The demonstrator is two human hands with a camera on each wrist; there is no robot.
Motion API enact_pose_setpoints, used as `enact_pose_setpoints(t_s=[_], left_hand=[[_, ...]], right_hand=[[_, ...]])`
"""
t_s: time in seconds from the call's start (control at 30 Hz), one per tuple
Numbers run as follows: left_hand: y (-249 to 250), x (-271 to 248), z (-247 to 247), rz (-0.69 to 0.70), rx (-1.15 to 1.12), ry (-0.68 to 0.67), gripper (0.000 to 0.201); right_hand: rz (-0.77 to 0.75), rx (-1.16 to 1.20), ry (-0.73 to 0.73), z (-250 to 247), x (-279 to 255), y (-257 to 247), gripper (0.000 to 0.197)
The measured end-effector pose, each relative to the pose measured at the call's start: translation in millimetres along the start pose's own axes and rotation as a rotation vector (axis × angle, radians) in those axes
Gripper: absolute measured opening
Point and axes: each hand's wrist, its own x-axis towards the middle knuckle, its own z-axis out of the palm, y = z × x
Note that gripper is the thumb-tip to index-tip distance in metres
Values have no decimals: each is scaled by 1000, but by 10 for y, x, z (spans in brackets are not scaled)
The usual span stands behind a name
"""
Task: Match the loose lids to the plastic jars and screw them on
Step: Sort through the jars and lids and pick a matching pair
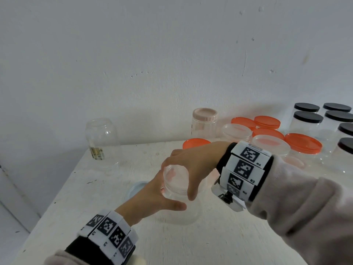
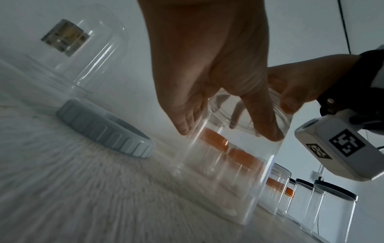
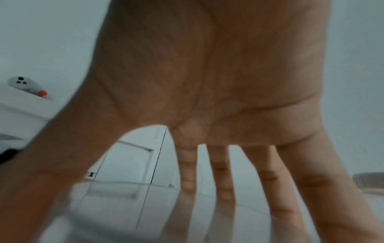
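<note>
Two hands are working on one clear plastic jar that is standing upright near the middle of a white painted surface. The left hand, coming in from 7 o'clock, is wrapping its thumb and fingers around the jar's side. The right hand, reaching in from 3 o'clock, is curling its thumb and fingers over a clear round lid sitting on the jar's mouth.

At 9 o'clock of the jar, one pale grey ribbed lid is lying flat on the surface. At 11 o'clock, one lidless clear jar with a small label is standing against the white wall. At 1 o'clock, one clear jar with a pale pink lid is standing. From 1 to 3 o'clock, five orange-lidded jars and two jars with clear lids are clustering together. Beyond them, at the far right edge, six black-lidded clear jars are showing, some cut off by the frame.
</note>
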Motion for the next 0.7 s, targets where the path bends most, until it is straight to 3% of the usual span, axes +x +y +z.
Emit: enact_pose_setpoints(t_s=[0.23, 0.4, 0.7], left_hand=[[-2, -24, -6, -17, -16, 21, 95], [3, -31, -3, -12, -3, 19, 99], [-42, -7, -13, 16, -13, 5, 92]], right_hand=[[155, 16, 100, 135, 11, -30, 99], [139, -8, -15, 0, -30, -43, 107], [193, 26, 60, 45, -6, -45, 94]])
